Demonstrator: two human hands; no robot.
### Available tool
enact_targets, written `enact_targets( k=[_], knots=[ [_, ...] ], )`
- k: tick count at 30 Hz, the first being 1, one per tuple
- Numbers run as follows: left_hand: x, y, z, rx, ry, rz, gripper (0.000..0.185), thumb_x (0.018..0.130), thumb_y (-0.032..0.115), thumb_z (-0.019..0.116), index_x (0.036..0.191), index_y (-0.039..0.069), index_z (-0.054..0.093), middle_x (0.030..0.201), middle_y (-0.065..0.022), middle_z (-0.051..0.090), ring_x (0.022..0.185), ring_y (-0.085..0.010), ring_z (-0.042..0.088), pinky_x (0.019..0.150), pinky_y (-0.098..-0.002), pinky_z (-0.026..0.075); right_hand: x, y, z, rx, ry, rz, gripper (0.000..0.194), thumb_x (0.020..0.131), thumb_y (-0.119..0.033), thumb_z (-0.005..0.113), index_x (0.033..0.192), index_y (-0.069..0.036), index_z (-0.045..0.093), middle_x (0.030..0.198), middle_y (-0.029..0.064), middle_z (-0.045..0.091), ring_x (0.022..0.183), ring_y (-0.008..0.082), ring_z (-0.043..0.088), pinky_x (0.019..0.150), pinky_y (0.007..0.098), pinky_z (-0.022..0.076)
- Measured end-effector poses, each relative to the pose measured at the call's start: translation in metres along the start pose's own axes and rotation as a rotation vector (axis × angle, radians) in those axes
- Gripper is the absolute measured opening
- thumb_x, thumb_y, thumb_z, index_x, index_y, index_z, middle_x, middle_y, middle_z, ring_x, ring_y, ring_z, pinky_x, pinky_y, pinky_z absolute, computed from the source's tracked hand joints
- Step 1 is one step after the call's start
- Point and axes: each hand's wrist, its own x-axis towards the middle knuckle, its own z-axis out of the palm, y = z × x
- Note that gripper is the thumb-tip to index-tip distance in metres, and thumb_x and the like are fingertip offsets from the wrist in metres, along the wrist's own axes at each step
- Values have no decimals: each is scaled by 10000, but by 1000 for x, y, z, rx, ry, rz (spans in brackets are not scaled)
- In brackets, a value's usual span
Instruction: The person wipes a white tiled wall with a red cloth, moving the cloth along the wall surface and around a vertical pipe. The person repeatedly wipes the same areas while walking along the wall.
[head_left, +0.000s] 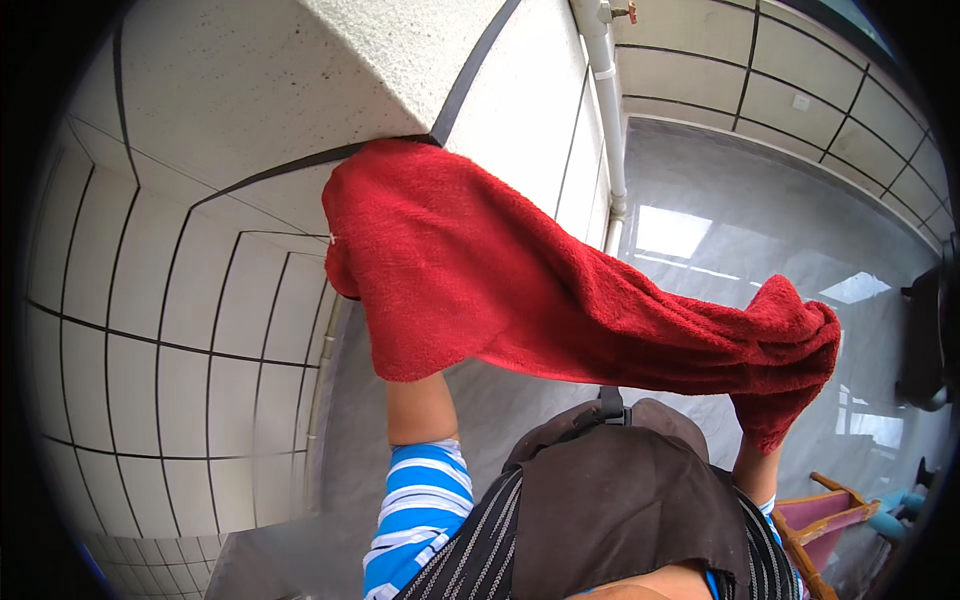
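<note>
A red terry towel (480, 277) stretches between my two arms and covers both hands. My left forearm (422, 409), in a blue and white striped sleeve, runs in under the broad left part of the towel. That part lies against the tip of a white tiled wall corner (375, 97), and the fingers inside it are hidden. At the right, the towel's other end is bunched into folds around my right hand, held up off the floor. Only my right wrist (756, 472) shows below the cloth.
A white pipe (609, 127) with a red-handled valve (626, 12) runs along the wall beyond the corner. Tiled walls (187, 322) stand at the left. The grey floor (675, 180) is glossy. A wooden chair (829, 514) stands at the lower right; a dark object (922, 337) is at the right rim.
</note>
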Motion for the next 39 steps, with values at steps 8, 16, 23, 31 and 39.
enact_targets(
  k=[8,16,23,31,39],
  knots=[
    [0,22,34,-9,-7,3,240,804,128,624,1029,52,593,1035,-91,627,913,-205,583,775,-322,470,39,-6,19,-26,-42,-23,818,682,-164,821,1360,-81,372,1338,88,442,1248,228,424,1051,343,310],
    [-4,20,18,96,53,-76,232,806,120,621,1025,49,595,1035,-92,628,911,-202,582,774,-319,470,97,5,53,138,-202,-66,714,663,-153,821,1271,-65,457,1236,75,513,1162,223,483,1005,334,343],
    [-13,45,-5,285,150,-195,225,808,114,619,1022,46,596,1035,-93,628,908,-199,581,773,-316,469,178,58,47,158,-286,-146,820,603,-218,867,1292,-79,446,1274,70,484,1188,238,463,1029,352,326],
    [-26,82,-16,442,248,-272,218,810,106,617,1018,43,598,1035,-94,628,906,-195,580,772,-313,469,235,86,46,266,-371,-207,807,537,-241,894,1211,-69,485,1174,74,515,1096,242,504,964,343,370],
    [-25,93,-12,523,300,-302,210,813,98,615,1014,39,600,1035,-94,628,903,-192,579,771,-310,468,257,92,61,288,-467,-397,864,546,-221,891,1265,-46,445,1224,83,507,1137,223,488,984,326,353]
  ],
)
